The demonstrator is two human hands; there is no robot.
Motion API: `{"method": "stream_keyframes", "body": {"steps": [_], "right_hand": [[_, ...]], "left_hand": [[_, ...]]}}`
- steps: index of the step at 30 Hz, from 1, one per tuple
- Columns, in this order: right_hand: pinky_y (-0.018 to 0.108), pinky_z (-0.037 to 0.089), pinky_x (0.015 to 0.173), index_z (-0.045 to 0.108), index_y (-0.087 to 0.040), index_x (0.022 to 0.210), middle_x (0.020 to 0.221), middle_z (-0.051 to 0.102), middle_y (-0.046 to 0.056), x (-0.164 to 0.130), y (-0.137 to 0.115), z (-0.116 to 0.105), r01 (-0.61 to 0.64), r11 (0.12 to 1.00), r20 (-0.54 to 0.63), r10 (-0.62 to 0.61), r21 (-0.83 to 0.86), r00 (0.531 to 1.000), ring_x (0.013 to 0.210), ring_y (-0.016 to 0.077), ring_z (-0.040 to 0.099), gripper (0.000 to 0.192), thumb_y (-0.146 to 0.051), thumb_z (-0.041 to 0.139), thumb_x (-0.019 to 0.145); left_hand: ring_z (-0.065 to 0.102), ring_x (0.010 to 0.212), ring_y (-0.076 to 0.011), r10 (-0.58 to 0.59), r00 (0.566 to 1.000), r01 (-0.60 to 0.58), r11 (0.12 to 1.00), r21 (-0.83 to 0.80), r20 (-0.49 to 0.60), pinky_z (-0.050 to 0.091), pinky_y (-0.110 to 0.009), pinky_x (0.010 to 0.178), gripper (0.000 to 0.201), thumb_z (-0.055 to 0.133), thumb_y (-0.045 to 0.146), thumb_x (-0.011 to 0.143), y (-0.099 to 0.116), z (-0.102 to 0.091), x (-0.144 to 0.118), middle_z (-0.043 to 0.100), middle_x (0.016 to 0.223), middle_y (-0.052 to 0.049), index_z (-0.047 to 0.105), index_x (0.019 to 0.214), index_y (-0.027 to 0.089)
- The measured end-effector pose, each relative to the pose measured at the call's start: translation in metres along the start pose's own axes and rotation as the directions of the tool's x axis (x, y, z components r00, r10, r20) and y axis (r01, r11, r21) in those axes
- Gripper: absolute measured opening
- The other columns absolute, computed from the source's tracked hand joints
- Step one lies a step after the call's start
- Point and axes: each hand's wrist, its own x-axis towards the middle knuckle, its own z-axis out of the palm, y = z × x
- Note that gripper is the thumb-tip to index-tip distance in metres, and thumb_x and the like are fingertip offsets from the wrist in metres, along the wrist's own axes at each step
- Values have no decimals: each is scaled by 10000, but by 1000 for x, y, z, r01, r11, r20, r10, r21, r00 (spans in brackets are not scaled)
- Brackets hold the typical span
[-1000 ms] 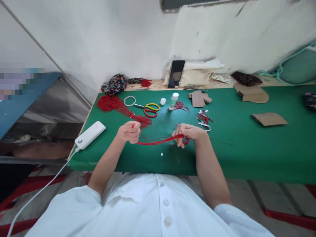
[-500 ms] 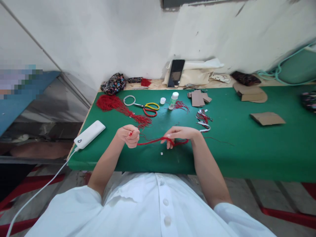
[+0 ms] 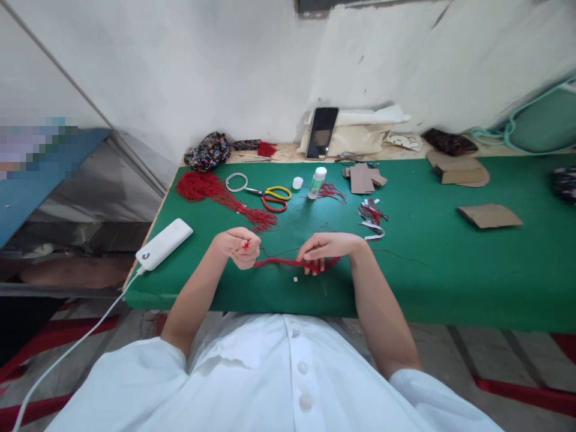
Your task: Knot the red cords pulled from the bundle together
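Note:
My left hand [image 3: 240, 247] is closed in a fist around one end of a bundle of red thread [image 3: 279, 262]; a small red tuft pokes out by the thumb. From that fist the bundle runs across to my right hand [image 3: 321, 249], where it passes between the bent fingers and trails out on the far side. Part of the thread is hidden behind the right fingers. A thin loose strand [image 3: 400, 255] lies on the green mat beyond my right wrist. Just below the bundle sits a tiny white scrap [image 3: 296, 279].
Scissors [image 3: 272, 199], a white ring [image 3: 236, 182], a red thread hank [image 3: 202, 187] and a glue bottle [image 3: 317, 183] lie ahead. At left is a white power bank [image 3: 164, 246] with a cable. Cardboard pieces [image 3: 489, 216] lie right; a phone [image 3: 322, 133] leans at the back.
My left hand has shifted slightly to the right. The thread bundle hangs a little lower between my hands, and my right fingers have moved along it.

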Motion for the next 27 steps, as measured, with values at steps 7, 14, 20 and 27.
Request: {"method": "stream_keyframes", "body": {"steps": [7, 14, 20, 27], "right_hand": [[189, 523, 618, 668, -114, 1116, 972, 726, 118, 2, 0, -2, 112, 994, -149, -113, -18, 982, 747, 132, 689, 545, -560, 629, 806], [212, 390, 574, 697, -131, 1016, 757, 639, 25, 18, 13, -9, -52, 905, -578, -224, -422, 785, 602, 93, 518, 423, -438, 695, 725], [220, 398, 664, 728, -158, 849, 839, 638, 52, 19, 14, -10, -100, 764, -468, -280, -637, 838, 715, 126, 555, 189, -291, 670, 727], [219, 402, 641, 742, -159, 780, 798, 691, 52, 20, 14, -11, -108, 751, -421, -240, -652, 875, 670, 125, 591, 158, -263, 623, 773]], "left_hand": [[272, 241, -63, 43, 999, -45, 998, 49, 28, 247, -199, 293, 495, 711, 317, 732, 3, 6, 0, 293, 368, 34, 311, 471, 187], [258, 267, -50, 144, 987, -145, 989, 4, -66, 260, -181, 329, 425, 610, 268, 829, 10, 20, 6, 301, 409, 60, 320, 530, 180], [276, 305, -51, 269, 948, -275, 961, -14, -167, 285, -173, 364, 372, 535, 228, 886, 18, 33, 14, 271, 443, 75, 336, 576, 174], [298, 329, -50, 286, 936, -299, 954, -35, -205, 268, -169, 381, 387, 616, 257, 851, 18, 30, 16, 269, 449, 77, 335, 598, 175]]}}
